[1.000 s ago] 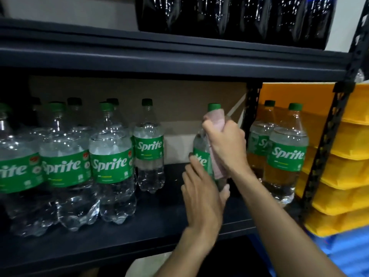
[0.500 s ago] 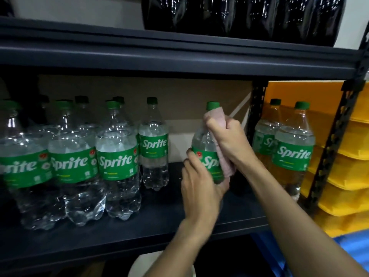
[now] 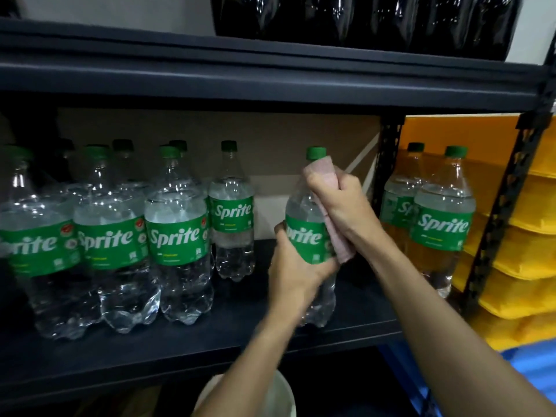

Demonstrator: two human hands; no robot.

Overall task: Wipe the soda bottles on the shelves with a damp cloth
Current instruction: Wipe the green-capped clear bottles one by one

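While your left hand [image 3: 296, 275] grips the Sprite bottle [image 3: 304, 212] at its label, wipe it top to bottom.
Your right hand [image 3: 343, 203] is closed around the pink cloth [image 3: 320, 170], pressed to the neck just under the green cap [image 3: 316, 152]; the bottle is at the front of the dark shelf [image 3: 210, 350], apart from the other bottles [image 3: 231, 212]. Draw the cloth down firmly, turn the bottle with your left, and repeat.
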